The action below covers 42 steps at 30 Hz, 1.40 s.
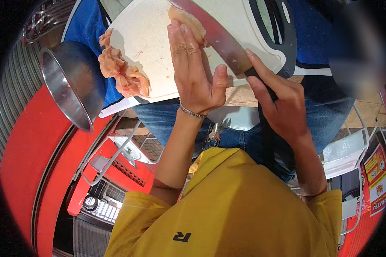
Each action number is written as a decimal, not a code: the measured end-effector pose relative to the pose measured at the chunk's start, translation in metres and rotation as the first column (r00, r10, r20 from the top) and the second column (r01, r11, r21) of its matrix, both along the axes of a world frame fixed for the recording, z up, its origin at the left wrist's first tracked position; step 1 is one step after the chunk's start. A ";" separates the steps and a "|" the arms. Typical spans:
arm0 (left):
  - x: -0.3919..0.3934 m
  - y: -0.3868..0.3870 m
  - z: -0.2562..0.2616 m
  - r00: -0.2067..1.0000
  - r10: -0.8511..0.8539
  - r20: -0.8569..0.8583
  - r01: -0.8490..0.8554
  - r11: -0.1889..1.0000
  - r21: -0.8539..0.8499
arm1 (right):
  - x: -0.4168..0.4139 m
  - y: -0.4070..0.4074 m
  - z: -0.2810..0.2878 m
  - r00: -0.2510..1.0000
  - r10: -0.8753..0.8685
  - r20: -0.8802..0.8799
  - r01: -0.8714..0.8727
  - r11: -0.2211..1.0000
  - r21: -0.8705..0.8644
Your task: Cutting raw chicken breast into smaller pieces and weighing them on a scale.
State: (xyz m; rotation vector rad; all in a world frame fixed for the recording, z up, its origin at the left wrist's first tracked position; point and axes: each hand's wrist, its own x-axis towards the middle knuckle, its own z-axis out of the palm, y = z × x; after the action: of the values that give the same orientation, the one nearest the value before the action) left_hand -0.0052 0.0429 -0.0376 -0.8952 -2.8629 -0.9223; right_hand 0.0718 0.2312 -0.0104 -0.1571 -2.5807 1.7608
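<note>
My right hand point(278, 99) grips the black handle of a large kitchen knife point(217, 38), whose broad blade slants up and left over the cutting board. Along the blade's left side lies a pale piece of raw chicken point(188, 22). The flat fingers of my left hand point(194, 67) rest at the near end of this piece, with the thumb spread out. Beneath is a white cutting board point(154, 64) with a dark grey handle end at the right. Several raw chicken pieces point(122, 69) are heaped at its left edge. The knife's tip is cut off by the top of the picture.
A stainless steel bowl point(67, 93) stands left of the board. Blue cloth-like material point(312, 35) with a white edge lies under the board. A blurred round patch covers the far right. Red panels point(35, 128) and a white metal chair frame point(115, 160) are at the lower left.
</note>
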 end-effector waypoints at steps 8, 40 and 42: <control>0.001 0.001 -0.003 1.000 0.006 -0.016 -0.006 1.000 -0.013 | 0.000 -0.005 0.004 0.997 0.015 0.070 -0.016 1.000 0.009; -0.001 0.000 0.001 0.999 0.033 -0.004 -0.032 0.980 0.198 | 0.012 -0.052 0.008 0.982 -0.164 0.095 0.160 0.986 0.046; 0.002 -0.003 0.001 0.999 0.045 0.012 -0.046 0.972 0.231 | 0.005 -0.051 0.006 0.984 -0.161 0.075 0.167 0.983 -0.073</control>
State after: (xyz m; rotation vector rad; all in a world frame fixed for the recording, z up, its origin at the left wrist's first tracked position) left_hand -0.0037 0.0401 -0.0368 -0.8007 -2.6931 -1.2234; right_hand 0.0767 0.1797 -0.0046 -0.4265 -2.4616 1.8290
